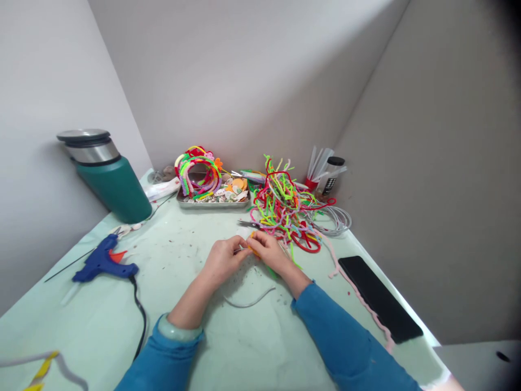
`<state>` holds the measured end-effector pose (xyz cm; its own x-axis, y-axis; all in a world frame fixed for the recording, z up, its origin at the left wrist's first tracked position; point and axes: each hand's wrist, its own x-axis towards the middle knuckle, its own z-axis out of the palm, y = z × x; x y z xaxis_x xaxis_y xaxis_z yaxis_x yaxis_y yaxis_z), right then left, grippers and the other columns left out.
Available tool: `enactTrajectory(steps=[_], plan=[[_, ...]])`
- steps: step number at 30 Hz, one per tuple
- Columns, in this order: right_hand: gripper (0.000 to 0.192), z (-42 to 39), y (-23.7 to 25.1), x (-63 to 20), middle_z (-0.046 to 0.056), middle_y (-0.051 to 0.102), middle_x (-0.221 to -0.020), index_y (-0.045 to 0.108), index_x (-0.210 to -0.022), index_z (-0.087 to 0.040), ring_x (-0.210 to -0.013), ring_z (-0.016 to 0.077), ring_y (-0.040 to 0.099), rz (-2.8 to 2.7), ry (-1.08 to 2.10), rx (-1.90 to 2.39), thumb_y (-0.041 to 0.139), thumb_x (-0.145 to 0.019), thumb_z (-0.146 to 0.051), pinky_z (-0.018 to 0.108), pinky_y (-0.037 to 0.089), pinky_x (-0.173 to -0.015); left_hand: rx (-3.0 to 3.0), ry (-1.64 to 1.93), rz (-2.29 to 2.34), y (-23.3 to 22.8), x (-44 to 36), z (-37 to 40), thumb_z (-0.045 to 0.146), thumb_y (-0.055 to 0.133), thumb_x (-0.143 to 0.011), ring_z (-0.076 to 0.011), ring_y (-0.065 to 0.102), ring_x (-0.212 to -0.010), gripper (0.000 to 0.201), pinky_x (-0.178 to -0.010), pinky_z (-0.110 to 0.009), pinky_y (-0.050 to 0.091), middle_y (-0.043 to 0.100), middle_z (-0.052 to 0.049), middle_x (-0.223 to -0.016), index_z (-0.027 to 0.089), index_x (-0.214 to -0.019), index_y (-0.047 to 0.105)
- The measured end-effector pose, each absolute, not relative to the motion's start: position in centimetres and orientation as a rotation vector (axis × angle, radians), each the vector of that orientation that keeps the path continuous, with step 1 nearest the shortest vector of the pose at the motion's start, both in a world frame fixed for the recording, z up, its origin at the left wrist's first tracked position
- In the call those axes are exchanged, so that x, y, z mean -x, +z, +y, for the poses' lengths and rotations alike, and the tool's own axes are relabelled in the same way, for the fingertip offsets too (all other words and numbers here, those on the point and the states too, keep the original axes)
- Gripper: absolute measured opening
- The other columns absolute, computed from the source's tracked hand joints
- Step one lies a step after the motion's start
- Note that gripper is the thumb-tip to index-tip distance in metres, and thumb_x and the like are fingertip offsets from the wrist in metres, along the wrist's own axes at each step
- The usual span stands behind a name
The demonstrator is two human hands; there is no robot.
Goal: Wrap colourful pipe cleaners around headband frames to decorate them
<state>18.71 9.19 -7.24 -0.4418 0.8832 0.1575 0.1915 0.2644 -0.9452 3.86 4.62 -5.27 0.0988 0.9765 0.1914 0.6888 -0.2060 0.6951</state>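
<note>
My left hand and my right hand meet at the middle of the pale green table. Their fingertips pinch a small orange and yellow pipe-cleaner piece between them. A green pipe cleaner pokes out under my right hand. A loose grey pipe cleaner lies on the table just below my wrists. Small scissors rest just beyond my fingers. Both arms wear blue sleeves.
A tangled heap of coloured pipe cleaners lies behind my right hand. A metal tray holds wrapped hoops and small bits. A blue glue gun with its cord lies left. A green flask stands back left. A black phone lies right.
</note>
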Motion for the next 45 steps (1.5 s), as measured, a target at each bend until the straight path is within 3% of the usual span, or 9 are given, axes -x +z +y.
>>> enactTrajectory(steps=[4, 9, 17, 23, 28, 33, 45], plan=[[0.029, 9.3, -7.8, -18.6, -0.006, 0.040, -0.051, 0.045, -0.065, -0.018, -0.047, 0.0084, 0.039, -1.826, 1.184, 0.990, 0.045, -0.084, -0.040, 0.020, 0.028, -0.044, -1.923, 0.959, 1.646, -5.4, -3.9, 4.7, 0.039, 0.052, -0.076, -0.0093, 0.042, -0.047, 0.023, -0.051, -0.020, 0.028, 0.050, 0.006, -0.049, 0.019, -0.086, 0.058], [0.030, 9.3, -8.0, -18.7, -0.006, 0.041, -0.050, 0.046, -0.067, -0.019, -0.044, 0.0085, 0.040, -1.827, 1.218, 0.974, 0.040, -0.087, -0.040, 0.020, 0.029, -0.042, -1.923, 0.993, 1.614, -5.1, -3.8, 4.6, 0.035, 0.051, -0.076, -0.0087, 0.041, -0.047, 0.029, -0.052, -0.019, 0.029, 0.050, 0.007, -0.051, 0.020, -0.101, 0.058], [0.024, 9.6, -8.5, -18.7, -0.006, 0.043, -0.049, 0.047, -0.068, -0.019, -0.044, 0.0089, 0.040, -1.830, 1.191, 0.973, 0.040, -0.086, -0.032, 0.020, 0.029, -0.043, -1.966, 0.972, 1.593, -5.0, -3.8, 4.5, 0.032, 0.049, -0.079, -0.0078, 0.041, -0.049, 0.032, -0.054, -0.019, 0.032, 0.059, 0.004, -0.056, 0.022, -0.105, 0.065], [0.031, 9.3, -7.9, -18.8, -0.004, 0.046, -0.052, 0.048, -0.062, -0.018, -0.048, 0.0089, 0.040, -1.887, 1.149, 0.977, 0.040, -0.087, -0.034, 0.020, 0.029, -0.046, -1.931, 0.915, 1.716, -5.3, -3.7, 4.7, 0.033, 0.049, -0.079, -0.0100, 0.048, -0.051, 0.035, -0.056, -0.020, 0.034, 0.068, -0.002, -0.066, 0.020, -0.109, 0.064], [0.033, 8.9, -7.5, -18.9, -0.004, 0.045, -0.052, 0.050, -0.061, -0.017, -0.050, 0.0092, 0.041, -1.924, 1.105, 0.960, 0.040, -0.088, -0.034, 0.020, 0.030, -0.048, -1.971, 0.902, 1.710, -5.3, -3.6, 4.9, 0.034, 0.048, -0.081, -0.0162, 0.060, -0.067, 0.030, -0.063, -0.022, 0.038, 0.071, -0.005, -0.084, 0.023, -0.097, 0.070], [0.031, 8.9, -7.4, -19.0, -0.004, 0.046, -0.054, 0.050, -0.060, -0.017, -0.052, 0.0091, 0.042, -1.928, 1.049, 0.952, 0.042, -0.087, -0.031, 0.021, 0.031, -0.051, -2.047, 0.927, 1.712, -5.4, -3.4, 4.9, 0.035, 0.049, -0.081, -0.0154, 0.059, -0.071, 0.026, -0.065, -0.023, 0.038, 0.068, -0.004, -0.080, 0.023, -0.086, 0.072], [0.028, 8.7, -7.4, -19.0, -0.004, 0.046, -0.055, 0.050, -0.062, -0.017, -0.052, 0.0086, 0.041, -1.931, 0.992, 0.941, 0.041, -0.087, -0.026, 0.020, 0.030, -0.051, -2.032, 1.001, 1.703, -5.5, -3.3, 5.1, 0.036, 0.052, -0.080, -0.0149, 0.058, -0.076, 0.025, -0.070, -0.023, 0.040, 0.066, -0.004, -0.084, 0.019, -0.082, 0.070]])
